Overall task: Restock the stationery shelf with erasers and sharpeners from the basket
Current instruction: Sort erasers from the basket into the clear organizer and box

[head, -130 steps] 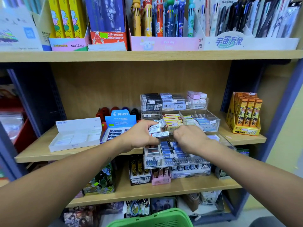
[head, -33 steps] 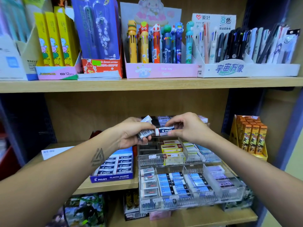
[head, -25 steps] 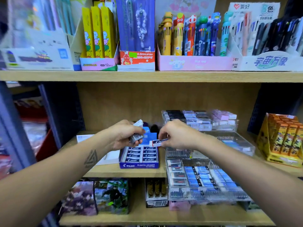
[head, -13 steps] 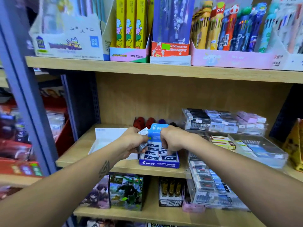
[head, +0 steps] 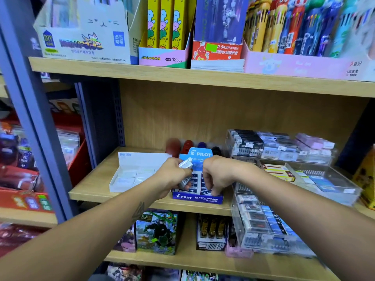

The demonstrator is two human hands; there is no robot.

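- At the front edge of the middle shelf (head: 125,196): blue Pilot eraser box (head: 197,196), open, erasers in rows.
- Left hand (head: 172,178): fingers clamped on a few wrapped erasers (head: 185,164), held over the box's left side.
- Right hand (head: 218,176): fingers curled down into the box; whether they hold an eraser, cannot tell.
- White tray (head: 132,177) just left of the box.

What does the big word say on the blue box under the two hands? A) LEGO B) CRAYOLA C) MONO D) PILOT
D. The blue eraser box has PILOT printed in white on its front edge and again on its raised back flap. The right hand reaches down into it, while the left hand beside it holds a few wrapped erasers.
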